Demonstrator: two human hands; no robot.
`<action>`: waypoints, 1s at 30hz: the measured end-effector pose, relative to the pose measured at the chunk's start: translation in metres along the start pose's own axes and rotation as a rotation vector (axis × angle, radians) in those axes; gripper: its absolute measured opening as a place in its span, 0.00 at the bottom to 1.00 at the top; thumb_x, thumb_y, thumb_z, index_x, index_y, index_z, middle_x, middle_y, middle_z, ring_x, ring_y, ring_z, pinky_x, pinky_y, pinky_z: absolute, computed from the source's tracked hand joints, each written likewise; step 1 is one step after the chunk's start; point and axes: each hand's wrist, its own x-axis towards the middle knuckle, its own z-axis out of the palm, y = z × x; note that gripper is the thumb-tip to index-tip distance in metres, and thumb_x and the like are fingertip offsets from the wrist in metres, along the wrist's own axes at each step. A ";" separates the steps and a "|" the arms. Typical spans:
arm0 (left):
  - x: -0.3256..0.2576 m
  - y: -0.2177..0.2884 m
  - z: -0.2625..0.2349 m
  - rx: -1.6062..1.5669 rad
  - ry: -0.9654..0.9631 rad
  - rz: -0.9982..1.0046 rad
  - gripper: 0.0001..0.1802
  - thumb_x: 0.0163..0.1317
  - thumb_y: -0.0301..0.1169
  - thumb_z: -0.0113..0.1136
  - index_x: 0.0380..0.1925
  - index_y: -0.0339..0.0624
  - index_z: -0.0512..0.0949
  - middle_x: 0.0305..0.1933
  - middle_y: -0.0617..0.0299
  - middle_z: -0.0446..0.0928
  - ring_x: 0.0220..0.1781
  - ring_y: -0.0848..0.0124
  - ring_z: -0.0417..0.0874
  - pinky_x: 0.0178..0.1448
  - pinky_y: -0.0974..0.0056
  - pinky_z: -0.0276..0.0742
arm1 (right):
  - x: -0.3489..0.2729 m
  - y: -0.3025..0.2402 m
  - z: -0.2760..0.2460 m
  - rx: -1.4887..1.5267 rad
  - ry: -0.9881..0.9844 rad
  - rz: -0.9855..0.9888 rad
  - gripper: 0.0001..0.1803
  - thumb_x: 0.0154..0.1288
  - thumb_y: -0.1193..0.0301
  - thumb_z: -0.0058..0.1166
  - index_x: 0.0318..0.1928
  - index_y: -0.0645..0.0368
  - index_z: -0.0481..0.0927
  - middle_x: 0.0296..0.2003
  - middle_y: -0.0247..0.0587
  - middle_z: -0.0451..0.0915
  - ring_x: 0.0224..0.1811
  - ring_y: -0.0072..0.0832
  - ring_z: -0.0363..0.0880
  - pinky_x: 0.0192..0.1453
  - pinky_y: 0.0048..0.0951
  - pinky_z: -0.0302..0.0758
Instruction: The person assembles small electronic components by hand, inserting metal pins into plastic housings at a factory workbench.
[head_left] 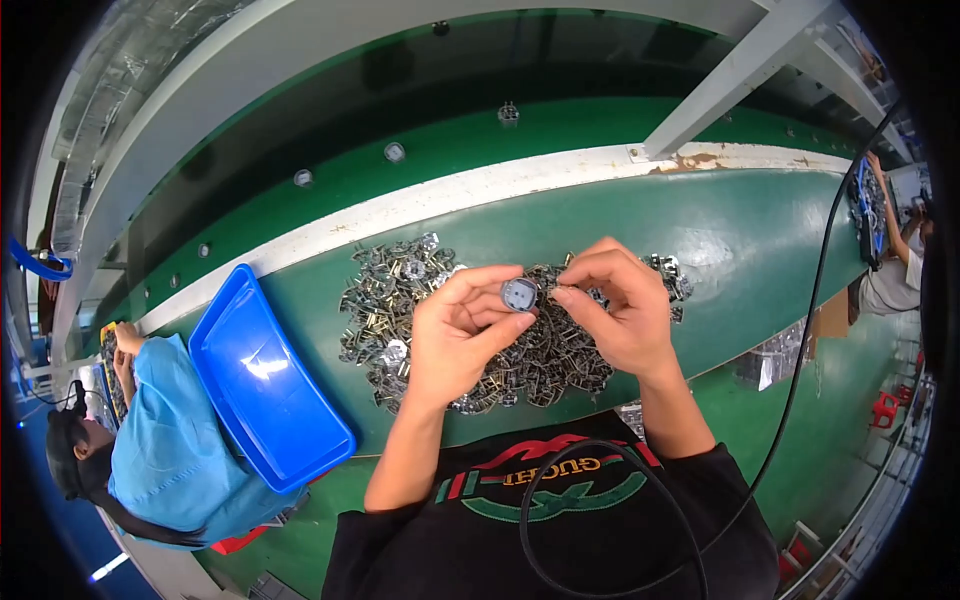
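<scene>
Round grey socket-like part (519, 294) is held above the middle of the heap of small metal parts (540, 365), which serves as the reference for all positions. Left hand (452, 338): grip narrow, thumb and fingers on the rim of the part, its flat grey face with small dark openings exposed. Right hand (628, 318): thumb and index fingertips brought close together just beside the part, also over the heap; whether this grip contains a small piece cannot be told.

The heap lies loose on the green table (740, 230), its pieces tangled, with several clear or bright pieces among them at its left side. Left of the heap, a blue plastic tray (270, 385) sits tilted in view at the near edge of the table. Beyond the heap runs a white rail (400, 210) with worn paint; farther beyond, round parts (394, 152) stand spaced apart on a green strip (450, 140). Well left of the heap, a co-worker in a blue top (185, 440) is bent over other work.
</scene>
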 end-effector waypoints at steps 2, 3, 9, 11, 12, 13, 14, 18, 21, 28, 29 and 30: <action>0.001 0.000 0.000 0.012 0.007 0.000 0.25 0.57 0.10 0.63 0.57 0.29 0.72 0.45 0.53 0.83 0.46 0.72 0.85 0.53 0.70 0.82 | -0.001 0.004 0.001 0.012 0.012 -0.068 0.09 0.57 0.82 0.66 0.39 0.64 0.83 0.34 0.39 0.79 0.31 0.22 0.79 0.33 0.22 0.77; 0.001 0.002 0.001 0.021 0.007 0.020 0.25 0.57 0.10 0.63 0.56 0.28 0.73 0.46 0.51 0.83 0.48 0.70 0.85 0.54 0.68 0.84 | -0.001 0.000 0.002 0.010 0.015 -0.062 0.09 0.57 0.82 0.66 0.39 0.64 0.83 0.34 0.39 0.79 0.31 0.22 0.79 0.33 0.22 0.77; -0.003 0.006 0.008 0.056 -0.012 0.094 0.23 0.57 0.09 0.62 0.54 0.27 0.75 0.48 0.48 0.83 0.48 0.67 0.86 0.55 0.63 0.86 | 0.003 -0.015 0.017 -0.156 0.060 -0.165 0.08 0.56 0.83 0.66 0.37 0.64 0.84 0.36 0.40 0.79 0.30 0.24 0.79 0.32 0.23 0.76; -0.003 0.006 0.010 0.061 -0.008 0.097 0.23 0.57 0.09 0.62 0.54 0.27 0.75 0.47 0.48 0.83 0.48 0.67 0.86 0.55 0.63 0.86 | 0.003 -0.013 0.019 -0.181 0.083 -0.183 0.08 0.56 0.82 0.66 0.38 0.64 0.84 0.35 0.40 0.77 0.30 0.24 0.78 0.30 0.22 0.76; -0.002 0.005 0.010 0.054 0.008 0.102 0.23 0.57 0.09 0.63 0.54 0.27 0.75 0.47 0.48 0.83 0.48 0.67 0.86 0.55 0.63 0.86 | 0.003 -0.013 0.020 -0.192 0.093 -0.193 0.08 0.56 0.82 0.67 0.38 0.64 0.84 0.35 0.40 0.77 0.29 0.24 0.78 0.29 0.22 0.75; -0.002 0.005 0.011 0.047 0.025 0.107 0.23 0.57 0.09 0.63 0.54 0.27 0.75 0.47 0.48 0.83 0.47 0.67 0.86 0.55 0.62 0.86 | 0.002 -0.012 0.021 -0.192 0.091 -0.195 0.08 0.56 0.82 0.67 0.38 0.64 0.84 0.35 0.40 0.77 0.29 0.24 0.78 0.29 0.22 0.75; -0.003 0.004 0.011 0.047 0.026 0.109 0.23 0.57 0.09 0.63 0.54 0.27 0.75 0.47 0.48 0.83 0.47 0.67 0.86 0.55 0.62 0.86 | 0.001 -0.011 0.023 -0.194 0.102 -0.189 0.08 0.56 0.82 0.66 0.38 0.64 0.84 0.34 0.40 0.77 0.29 0.24 0.77 0.29 0.22 0.75; -0.005 -0.002 0.013 0.016 0.081 0.112 0.22 0.56 0.09 0.63 0.52 0.26 0.76 0.46 0.47 0.83 0.46 0.66 0.87 0.54 0.63 0.86 | -0.004 -0.005 0.032 -0.132 0.195 -0.154 0.07 0.58 0.82 0.66 0.37 0.65 0.84 0.34 0.40 0.76 0.29 0.22 0.77 0.27 0.21 0.75; -0.007 -0.005 0.012 0.015 0.109 0.122 0.21 0.56 0.09 0.63 0.52 0.26 0.77 0.46 0.47 0.83 0.46 0.66 0.87 0.54 0.64 0.86 | -0.005 -0.002 0.033 -0.182 0.180 -0.198 0.08 0.56 0.82 0.67 0.37 0.65 0.83 0.34 0.40 0.78 0.28 0.24 0.77 0.27 0.24 0.75; -0.005 0.001 0.004 -0.015 0.017 0.044 0.26 0.55 0.09 0.64 0.55 0.27 0.75 0.45 0.49 0.83 0.45 0.69 0.86 0.53 0.67 0.85 | 0.002 -0.004 0.020 -0.525 0.072 -0.419 0.11 0.52 0.80 0.66 0.38 0.62 0.84 0.34 0.40 0.81 0.27 0.35 0.77 0.29 0.30 0.75; -0.003 0.005 0.003 -0.084 0.033 -0.008 0.24 0.55 0.10 0.65 0.54 0.27 0.77 0.43 0.52 0.84 0.42 0.71 0.86 0.51 0.68 0.85 | 0.001 -0.003 0.020 -0.489 0.052 -0.408 0.12 0.52 0.80 0.65 0.39 0.61 0.84 0.35 0.39 0.81 0.28 0.34 0.78 0.30 0.31 0.76; -0.004 0.002 -0.004 0.057 0.131 -0.024 0.19 0.57 0.13 0.65 0.51 0.27 0.79 0.39 0.53 0.85 0.38 0.72 0.86 0.47 0.69 0.84 | 0.000 -0.004 0.020 -0.458 0.034 -0.399 0.13 0.53 0.80 0.64 0.41 0.61 0.85 0.36 0.38 0.81 0.29 0.34 0.78 0.31 0.32 0.76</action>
